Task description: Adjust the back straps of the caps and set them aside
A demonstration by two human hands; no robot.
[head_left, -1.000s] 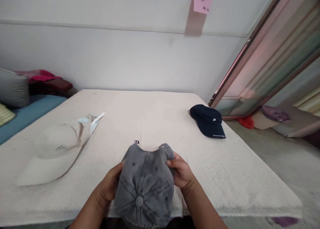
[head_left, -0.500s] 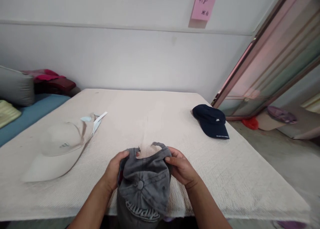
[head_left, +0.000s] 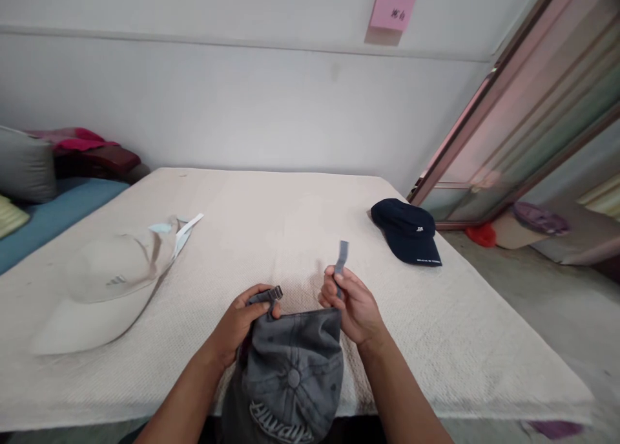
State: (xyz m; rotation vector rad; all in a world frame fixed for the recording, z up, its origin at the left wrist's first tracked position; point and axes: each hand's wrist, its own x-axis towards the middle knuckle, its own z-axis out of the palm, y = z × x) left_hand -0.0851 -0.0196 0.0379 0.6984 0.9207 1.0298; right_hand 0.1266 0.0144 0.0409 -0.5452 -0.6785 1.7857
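Note:
A grey cap (head_left: 294, 360) with raised lettering hangs at the table's front edge, its back opening facing away from me. My left hand (head_left: 237, 324) pinches the short strap end with the metal buckle (head_left: 276, 293). Between the thumb and fingers of my right hand (head_left: 356, 305) is the long loose strap (head_left: 341, 256), its tip pointing up. Strap and buckle are apart. A beige cap (head_left: 106, 269) lies on the left of the table, and a navy cap (head_left: 405, 231) rests at the right.
A whitish textured cloth covers the table (head_left: 285, 218). Behind it stands a white wall with a pink note (head_left: 397, 3). A grey cushion (head_left: 26, 166) is at the far left. On the floor at right are a red item (head_left: 481, 235) and purple cloth (head_left: 540, 218).
Both hands have shifted on the grey cap to its two strap ends. The long strap now stands raised in my right hand, and the buckle shows at my left fingertips.

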